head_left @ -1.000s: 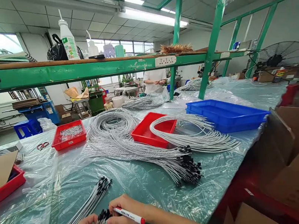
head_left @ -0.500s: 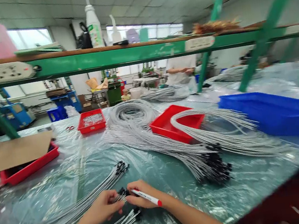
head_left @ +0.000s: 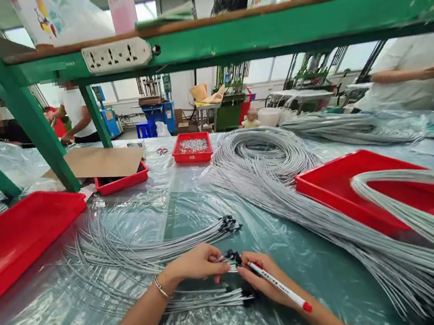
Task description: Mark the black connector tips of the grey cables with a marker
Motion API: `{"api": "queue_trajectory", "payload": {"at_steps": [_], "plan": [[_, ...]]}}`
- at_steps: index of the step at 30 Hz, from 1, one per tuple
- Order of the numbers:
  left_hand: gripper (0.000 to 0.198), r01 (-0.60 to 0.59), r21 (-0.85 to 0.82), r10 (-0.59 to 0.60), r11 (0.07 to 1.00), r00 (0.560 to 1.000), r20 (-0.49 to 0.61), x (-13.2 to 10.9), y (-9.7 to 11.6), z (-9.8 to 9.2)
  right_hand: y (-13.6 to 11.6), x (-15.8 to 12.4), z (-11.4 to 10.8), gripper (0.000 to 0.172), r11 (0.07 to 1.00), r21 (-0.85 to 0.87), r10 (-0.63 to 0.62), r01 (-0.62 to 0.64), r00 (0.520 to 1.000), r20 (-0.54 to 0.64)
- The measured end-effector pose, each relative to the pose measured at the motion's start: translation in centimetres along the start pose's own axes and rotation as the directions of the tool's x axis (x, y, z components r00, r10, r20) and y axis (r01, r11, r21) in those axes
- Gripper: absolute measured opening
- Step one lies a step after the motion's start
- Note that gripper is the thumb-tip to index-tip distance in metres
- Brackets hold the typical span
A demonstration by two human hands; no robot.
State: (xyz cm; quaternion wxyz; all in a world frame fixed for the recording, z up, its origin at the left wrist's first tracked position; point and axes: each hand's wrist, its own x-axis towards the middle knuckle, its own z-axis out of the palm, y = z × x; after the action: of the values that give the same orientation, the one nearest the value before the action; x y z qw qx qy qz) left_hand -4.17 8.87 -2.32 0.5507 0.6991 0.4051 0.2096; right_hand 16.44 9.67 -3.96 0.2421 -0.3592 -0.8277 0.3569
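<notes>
My left hand [head_left: 197, 263] is closed on a small bunch of grey cables, just behind their black connectors [head_left: 233, 258]. A white marker pen [head_left: 278, 286] with a red end lies across my right hand [head_left: 264, 275], held in its closed fingers. The right fingertips are at the black connectors; whether they pinch them I cannot tell. Beyond my hands lies a bundle of grey cables [head_left: 188, 241] with black ends. Another cable bundle [head_left: 205, 300] lies nearer to me, its ends partly in shadow beside my right hand.
Plastic sheeting covers the table. A long red tray [head_left: 27, 229] lies left, a small red tray [head_left: 194, 156] of small parts behind. A large cable coil [head_left: 260, 150] trails right past another red tray [head_left: 333, 177]. A green shelf beam [head_left: 263, 33] crosses above. Co-workers stand beyond the table.
The view has turned left, so the table's things appear further right and the long red tray shows. Both hands stay at the connectors, the marker still in the right.
</notes>
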Motion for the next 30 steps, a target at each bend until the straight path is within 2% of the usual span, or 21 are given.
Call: {"api": "queue_trajectory", "payload": {"at_steps": [4,7,9,11,12,14,15,16,18,22,26,30], "plan": [[0.044,0.014,0.05,-0.013,0.999,1.0,-0.014,0.9,-0.2,-0.1,0.2,0.0,-0.3,0.031,0.996,-0.089,0.006,-0.01,0.999,-0.045],[0.043,0.063,-0.008,-0.063,0.998,0.997,0.041,1.2,0.1,-0.4,0.4,-0.1,-0.8,0.031,0.994,-0.107,0.029,-0.035,0.998,-0.056],[0.043,0.083,-0.048,-0.081,0.995,0.995,0.058,1.4,0.1,-0.6,0.7,-0.1,-1.2,0.035,0.992,-0.076,0.091,-0.097,0.992,-0.084],[0.042,0.076,-0.032,-0.075,0.997,0.997,0.028,1.6,-0.1,-0.6,1.0,-0.2,-1.7,0.044,0.988,0.082,0.146,-0.133,0.971,-0.187],[0.042,0.082,-0.012,-0.081,0.997,0.997,0.007,1.7,-0.3,-0.6,1.2,-0.3,-1.9,0.046,0.973,0.203,0.163,-0.109,0.949,-0.268],[0.042,0.122,0.024,-0.121,0.992,0.992,-0.026,2.2,-0.9,-0.4,1.3,-0.2,-2.2,0.043,0.908,0.419,0.189,0.007,0.886,-0.423],[0.042,0.142,0.034,-0.14,0.989,0.989,-0.036,2.4,-1.2,-0.3,1.2,-0.2,-2.3,0.039,0.871,0.489,0.205,0.054,0.863,-0.461],[0.042,0.151,0.045,-0.149,0.988,0.988,-0.04,2.6,-1.4,-0.2,1.2,-0.2,-2.2,0.036,0.843,0.533,0.22,0.074,0.856,-0.468],[0.043,0.135,0.085,-0.132,0.987,0.99,-0.046,3.0,-1.6,0.0,1.0,0.0,-1.9,0.034,0.822,0.568,0.238,0.039,0.883,-0.405],[0.044,0.144,0.12,-0.14,0.982,0.989,-0.042,3.2,-1.5,0.1,1.5,0.1,-1.1,0.034,0.852,0.515,0.257,-0.091,0.93,-0.261],[0.049,0.154,0.03,-0.154,0.988,0.988,-0.005,3.4,-1.5,0.1,2.3,0.1,-0.7,0.04,0.862,0.499,0.231,-0.083,0.943,-0.241],[0.042,0.116,0.024,-0.116,0.993,0.993,0.003,3.5,-1.8,0.3,2.3,0.2,-0.6,0.04,0.886,0.458,0.197,-0.075,0.954,-0.226]]}}
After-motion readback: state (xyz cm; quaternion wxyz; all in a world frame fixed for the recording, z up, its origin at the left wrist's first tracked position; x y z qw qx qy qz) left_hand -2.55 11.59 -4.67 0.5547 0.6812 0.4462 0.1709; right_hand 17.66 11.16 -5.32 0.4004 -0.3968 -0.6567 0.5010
